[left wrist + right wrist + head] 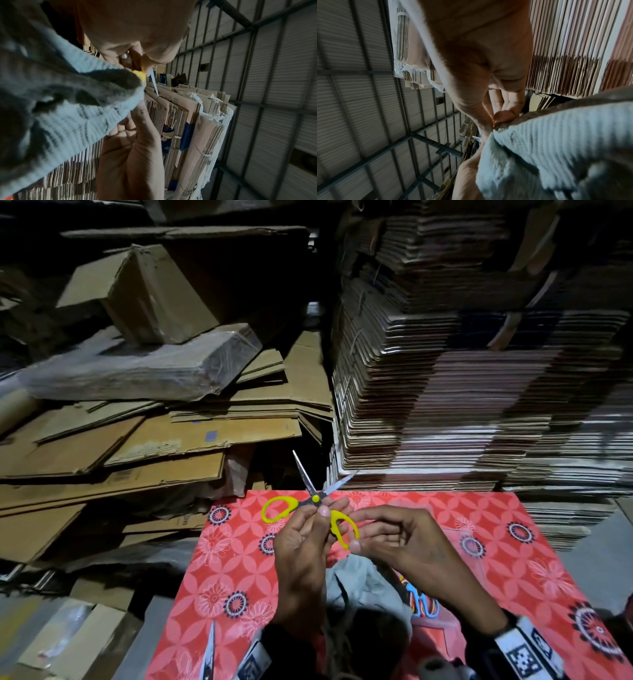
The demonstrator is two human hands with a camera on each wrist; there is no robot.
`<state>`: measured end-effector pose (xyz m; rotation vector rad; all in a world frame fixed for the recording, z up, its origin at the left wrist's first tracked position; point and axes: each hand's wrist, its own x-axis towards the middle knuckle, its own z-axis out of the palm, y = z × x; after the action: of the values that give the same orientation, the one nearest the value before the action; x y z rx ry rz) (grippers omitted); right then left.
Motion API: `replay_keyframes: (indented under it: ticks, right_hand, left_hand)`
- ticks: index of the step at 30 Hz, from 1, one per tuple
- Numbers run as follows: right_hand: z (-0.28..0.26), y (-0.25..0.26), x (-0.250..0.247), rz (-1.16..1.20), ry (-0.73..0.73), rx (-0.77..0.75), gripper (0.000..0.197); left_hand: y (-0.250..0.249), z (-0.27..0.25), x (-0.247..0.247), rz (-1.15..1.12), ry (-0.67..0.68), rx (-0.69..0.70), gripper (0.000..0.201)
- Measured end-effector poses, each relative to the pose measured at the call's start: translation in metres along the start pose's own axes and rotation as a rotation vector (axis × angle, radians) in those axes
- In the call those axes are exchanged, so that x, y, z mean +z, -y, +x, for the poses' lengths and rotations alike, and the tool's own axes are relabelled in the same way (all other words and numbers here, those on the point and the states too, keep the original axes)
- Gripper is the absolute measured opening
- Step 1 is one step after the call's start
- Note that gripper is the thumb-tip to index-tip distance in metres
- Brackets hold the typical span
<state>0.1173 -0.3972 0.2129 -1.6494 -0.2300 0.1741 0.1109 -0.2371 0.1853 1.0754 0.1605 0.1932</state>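
- head view alone shows blue scissors (423,607) nearest, on the red patterned table (513,508).
- right hand (404,546) pinches a grey ribbed cloth (565,135), clear only in wrist views.
- left hand (301,549) pinches yellow-handled scissors (315,498) at the pivot, blades apart, above the table.
- far: cardboard stacks (445,405).

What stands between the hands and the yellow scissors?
Nothing visible. The left hand pinches the yellow scissors near the pivot, the right hand holds one handle loop; the grey cloth is below them.

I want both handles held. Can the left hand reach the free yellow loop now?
Probably yes: the free loop sticks out beside the left hand, uncovered, though that hand pinches the scissors at the pivot.
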Motion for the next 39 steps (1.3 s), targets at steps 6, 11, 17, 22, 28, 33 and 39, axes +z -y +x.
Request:
replay_keyframes:
  ticks: [6,11,17,22,28,33,39]
  right_hand:
    - [0.004,-0.004,-0.003,0.062,-0.117,-0.047,0.015]
    - [0.001,-0.004,-0.016,0.054,-0.147,-0.057,0.012]
    - [-0.001,-0.005,-0.019,0.094,-0.159,-0.048,0.014]
    - [-0.005,-0.002,-0.020,0.129,-0.138,-0.025,0.019]
    - [-0.010,-0.004,-0.017,0.147,-0.130,0.018,0.021]
    - [-0.014,-0.003,-0.036,0.055,-0.155,0.040,0.027]
    - [-0.014,0.016,-0.052,0.046,-0.470,-0.160,0.013]
  left_hand:
    - [-0.011,-0.008,-0.008,0.174,0.066,-0.037,0.037]
    - [-0.018,-0.012,-0.023,0.363,-0.117,0.159,0.060]
    - [-0.027,0.005,-0.029,0.797,-0.051,0.458,0.024]
    - [-0.032,0.018,-0.024,0.792,0.272,0.328,0.020]
    - [-0.023,0.011,-0.018,0.546,0.313,0.097,0.030]
    - [-0.020,0.010,-0.027,0.548,0.289,0.112,0.036]
    - [-0.024,0.003,-0.032,0.649,0.305,0.161,0.043]
